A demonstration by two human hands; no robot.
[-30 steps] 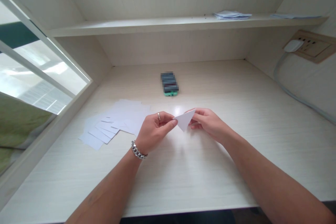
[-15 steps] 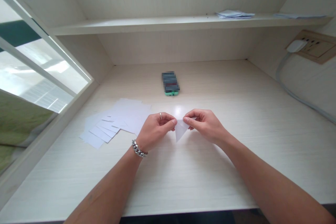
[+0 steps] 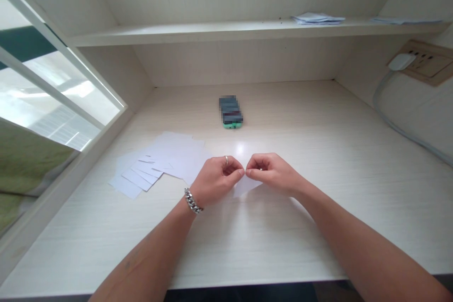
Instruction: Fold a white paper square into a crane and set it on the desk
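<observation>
Pinches small, thin white paper (image 3: 247,186), jutting nearward, between equally near left hand (image 3: 217,178) and right hand (image 3: 275,173); cannot tell its long axis.

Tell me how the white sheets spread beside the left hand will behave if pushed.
The white sheets look thin-edged, so they are probably light and floppy. They overlap, so a push may slide some over others. Lying flat, they seem unlikely to tip or roll.
</observation>
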